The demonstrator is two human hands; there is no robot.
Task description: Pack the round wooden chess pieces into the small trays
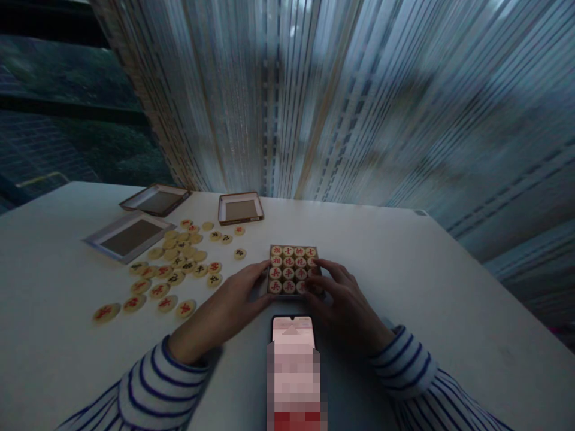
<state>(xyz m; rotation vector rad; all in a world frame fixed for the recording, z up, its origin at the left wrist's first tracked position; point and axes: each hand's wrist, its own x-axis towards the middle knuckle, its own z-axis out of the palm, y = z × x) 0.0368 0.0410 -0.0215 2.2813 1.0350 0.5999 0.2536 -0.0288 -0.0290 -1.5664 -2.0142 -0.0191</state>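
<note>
Between my hands lies a small square box [290, 296], filled with rows of round xiangqi pieces [288, 262] bearing red characters. My left hand [238, 299] grips the box's left side, with the thumb near its front corner and the fingers along the edge. On the opposite side, my right hand [348, 302] has its fingers bent around the right edge, partly covering the pieces there. Whether a loose piece is under those fingertips is hidden. Just in front of the box lies a phone [293, 332] with a lit screen, its lower part pixelated.
Loose xiangqi pieces [171, 254], some face up with red or black characters, are scattered left of the box. Behind them stand an open box lid [259, 209] and another shallow tray [128, 206]. A pale tray [96, 239] lies nearer. A string curtain [287, 108] hangs beyond the white table [426, 287].
</note>
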